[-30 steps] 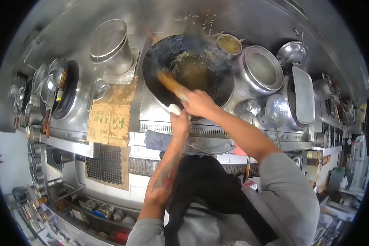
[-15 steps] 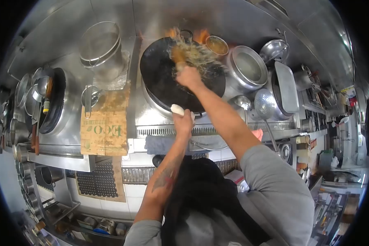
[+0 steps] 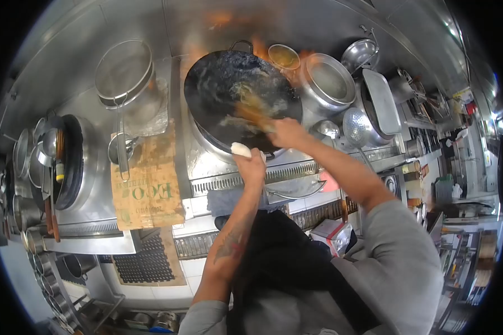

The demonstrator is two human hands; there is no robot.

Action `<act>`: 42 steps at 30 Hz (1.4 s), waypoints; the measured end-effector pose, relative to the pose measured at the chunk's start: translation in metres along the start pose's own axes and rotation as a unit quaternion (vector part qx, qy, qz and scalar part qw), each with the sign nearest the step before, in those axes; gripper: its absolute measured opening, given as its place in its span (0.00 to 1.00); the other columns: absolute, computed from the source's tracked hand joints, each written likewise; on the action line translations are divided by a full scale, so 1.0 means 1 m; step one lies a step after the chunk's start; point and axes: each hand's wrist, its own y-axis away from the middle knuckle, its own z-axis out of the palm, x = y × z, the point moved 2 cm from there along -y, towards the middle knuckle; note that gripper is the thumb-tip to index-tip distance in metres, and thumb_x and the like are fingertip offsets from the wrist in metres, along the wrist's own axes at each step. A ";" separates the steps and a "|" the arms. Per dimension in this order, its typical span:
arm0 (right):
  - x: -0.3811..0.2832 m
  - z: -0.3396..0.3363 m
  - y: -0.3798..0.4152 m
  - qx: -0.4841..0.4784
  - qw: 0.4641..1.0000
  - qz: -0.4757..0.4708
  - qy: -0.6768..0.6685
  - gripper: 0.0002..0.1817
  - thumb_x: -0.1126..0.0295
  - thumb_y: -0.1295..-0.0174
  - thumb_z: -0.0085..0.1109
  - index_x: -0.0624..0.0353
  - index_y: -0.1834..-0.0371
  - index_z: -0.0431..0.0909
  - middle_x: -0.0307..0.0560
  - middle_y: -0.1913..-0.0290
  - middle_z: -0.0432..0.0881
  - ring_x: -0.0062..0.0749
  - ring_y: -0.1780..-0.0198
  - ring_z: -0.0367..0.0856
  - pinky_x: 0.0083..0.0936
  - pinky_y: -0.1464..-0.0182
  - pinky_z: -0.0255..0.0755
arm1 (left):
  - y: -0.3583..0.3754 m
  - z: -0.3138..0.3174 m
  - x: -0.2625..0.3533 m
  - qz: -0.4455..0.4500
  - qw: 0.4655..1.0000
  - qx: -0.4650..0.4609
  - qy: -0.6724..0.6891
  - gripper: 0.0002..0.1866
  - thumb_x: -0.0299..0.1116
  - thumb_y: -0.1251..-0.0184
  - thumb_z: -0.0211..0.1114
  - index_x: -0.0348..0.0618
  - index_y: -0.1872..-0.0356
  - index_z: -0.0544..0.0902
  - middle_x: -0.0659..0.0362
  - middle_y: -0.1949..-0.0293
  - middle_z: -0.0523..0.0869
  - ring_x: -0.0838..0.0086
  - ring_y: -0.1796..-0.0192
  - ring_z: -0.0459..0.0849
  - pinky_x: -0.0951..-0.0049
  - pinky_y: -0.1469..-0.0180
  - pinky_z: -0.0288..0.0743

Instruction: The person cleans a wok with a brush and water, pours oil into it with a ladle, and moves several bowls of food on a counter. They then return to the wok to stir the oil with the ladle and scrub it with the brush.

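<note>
As the left hand [image 3: 250,163] gripped a rag [image 3: 241,149] and the right hand [image 3: 288,133] a brush [image 3: 256,115], a sheet [image 3: 149,205] at left said "ECO".

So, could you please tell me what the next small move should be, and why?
I would probably sweep the brush in the right hand across the wok: pale wet streaks show on its dark inside, the brush is right there among them, and the left hand grips a white cloth at the near rim, which should help steady things.
</note>
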 end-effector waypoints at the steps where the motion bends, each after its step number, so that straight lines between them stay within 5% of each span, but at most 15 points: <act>1: 0.033 0.006 -0.009 0.010 0.997 0.000 0.071 0.23 0.63 0.41 0.61 0.54 0.42 0.80 0.59 0.54 0.87 0.56 0.52 0.87 0.47 0.46 0.81 | -0.006 0.001 -0.008 0.003 1.000 -0.004 -0.001 0.30 0.35 0.38 0.63 0.25 0.39 0.67 0.38 0.48 0.80 0.51 0.48 0.80 0.59 0.40 0.71; 3: 0.065 -0.008 -0.059 0.128 0.987 0.020 0.094 0.17 0.66 0.42 0.62 0.54 0.49 0.84 0.56 0.55 0.88 0.51 0.54 0.88 0.44 0.49 0.82 | -0.022 0.005 -0.033 0.091 0.995 0.031 0.018 0.15 0.27 0.31 0.59 0.36 0.51 0.64 0.56 0.72 0.77 0.75 0.80 0.75 0.73 0.86 0.65; 7: 0.004 -0.005 -0.103 0.109 0.984 0.137 -0.023 0.17 0.59 0.44 0.66 0.62 0.61 0.88 0.61 0.61 0.88 0.55 0.54 0.88 0.44 0.48 0.82 | 0.017 0.005 0.018 0.014 0.993 -0.038 0.114 0.13 0.29 0.30 0.59 0.38 0.54 0.64 0.56 0.72 0.77 0.74 0.81 0.75 0.72 0.86 0.66; 14: 0.084 0.014 0.000 -0.046 0.994 -0.008 0.094 0.31 0.66 0.44 0.62 0.53 0.33 0.73 0.62 0.49 0.85 0.55 0.48 0.85 0.46 0.44 0.80 | 0.024 0.007 0.034 -0.040 0.990 -0.034 0.135 0.09 0.28 0.30 0.58 0.38 0.57 0.66 0.55 0.74 0.77 0.73 0.82 0.75 0.71 0.87 0.65; 16: 0.077 -0.026 -0.038 0.148 0.987 -0.060 0.029 0.28 0.65 0.43 0.59 0.48 0.35 0.77 0.60 0.58 0.88 0.56 0.55 0.87 0.47 0.51 0.82 | 0.030 0.007 0.040 -0.046 0.988 -0.041 0.139 0.07 0.28 0.30 0.57 0.38 0.58 0.68 0.56 0.75 0.78 0.73 0.82 0.76 0.72 0.87 0.66; 19: 0.033 0.005 -0.098 0.099 0.990 0.090 -0.045 0.17 0.62 0.45 0.59 0.60 0.57 0.86 0.64 0.58 0.87 0.57 0.53 0.87 0.47 0.48 0.81 | 0.028 0.008 0.040 -0.042 0.996 -0.032 0.076 0.06 0.29 0.30 0.57 0.39 0.59 0.71 0.58 0.75 0.78 0.73 0.83 0.76 0.72 0.87 0.67; 21: 0.004 0.017 -0.075 0.118 0.985 0.046 -0.117 0.20 0.58 0.42 0.61 0.62 0.54 0.86 0.63 0.61 0.88 0.53 0.57 0.89 0.44 0.51 0.83 | 0.024 0.001 0.040 0.010 0.999 -0.041 -0.016 0.06 0.31 0.31 0.59 0.40 0.64 0.74 0.58 0.77 0.79 0.72 0.84 0.75 0.71 0.87 0.67; 22: -0.004 0.021 -0.058 0.065 0.976 0.056 -0.201 0.23 0.58 0.40 0.62 0.57 0.45 0.83 0.58 0.64 0.88 0.47 0.66 0.89 0.38 0.61 0.85 | 0.012 -0.007 0.032 0.026 0.998 -0.054 -0.033 0.07 0.32 0.31 0.59 0.40 0.65 0.74 0.58 0.77 0.79 0.72 0.84 0.75 0.71 0.87 0.66; 25: -0.020 -0.031 0.052 -0.084 0.956 -0.023 -0.280 0.22 0.62 0.43 0.59 0.50 0.43 0.83 0.55 0.52 0.88 0.50 0.56 0.89 0.40 0.59 0.87 | 0.009 -0.039 0.055 0.025 0.994 -0.086 -0.068 0.10 0.36 0.29 0.63 0.39 0.62 0.75 0.57 0.76 0.80 0.75 0.84 0.75 0.73 0.87 0.69; 27: 0.007 -0.037 0.108 -0.078 0.968 -0.073 -0.228 0.22 0.65 0.44 0.57 0.44 0.44 0.83 0.53 0.53 0.88 0.50 0.57 0.89 0.41 0.59 0.86 | 0.019 -0.061 0.087 -0.007 0.988 -0.134 -0.080 0.09 0.36 0.27 0.60 0.42 0.63 0.73 0.58 0.76 0.78 0.75 0.83 0.73 0.75 0.88 0.60; 31: 0.141 0.004 0.122 -0.042 0.981 -0.165 0.089 0.16 0.67 0.44 0.56 0.59 0.57 0.87 0.57 0.56 0.89 0.47 0.59 0.90 0.39 0.64 0.84 | 0.060 -0.072 0.137 -0.032 0.986 -0.078 -0.145 0.09 0.36 0.26 0.58 0.42 0.62 0.73 0.57 0.76 0.77 0.74 0.84 0.71 0.76 0.88 0.56; 36: 0.223 -0.040 0.161 0.023 0.950 0.201 -0.236 0.16 0.68 0.48 0.61 0.62 0.57 0.86 0.55 0.62 0.88 0.45 0.72 0.88 0.35 0.70 0.81 | 0.089 -0.038 0.170 -0.043 0.976 -0.088 -0.196 0.11 0.39 0.25 0.56 0.40 0.62 0.73 0.56 0.77 0.77 0.74 0.84 0.71 0.75 0.88 0.57; 37: 0.225 -0.032 0.172 0.025 0.948 0.206 -0.241 0.16 0.68 0.48 0.61 0.62 0.57 0.86 0.55 0.62 0.88 0.45 0.72 0.88 0.35 0.70 0.81 | 0.090 -0.031 0.173 -0.045 0.973 -0.113 -0.197 0.12 0.39 0.25 0.56 0.40 0.62 0.73 0.55 0.78 0.77 0.74 0.84 0.72 0.75 0.88 0.57; 39: 0.212 -0.003 0.195 0.113 0.796 0.130 -0.581 0.25 0.66 0.49 0.64 0.58 0.44 0.82 0.56 0.60 0.88 0.45 0.68 0.88 0.35 0.66 0.82 | 0.098 -0.020 0.175 -0.042 0.971 -0.098 -0.215 0.11 0.37 0.27 0.57 0.39 0.62 0.74 0.55 0.77 0.77 0.73 0.83 0.73 0.75 0.87 0.58; 42: 0.156 0.016 0.217 0.217 0.884 0.059 -0.410 0.31 0.62 0.48 0.66 0.53 0.36 0.77 0.58 0.55 0.87 0.51 0.58 0.88 0.40 0.53 0.82 | 0.129 0.000 0.179 0.032 0.961 -0.074 -0.265 0.10 0.34 0.31 0.59 0.37 0.60 0.74 0.56 0.76 0.78 0.73 0.82 0.75 0.74 0.86 0.59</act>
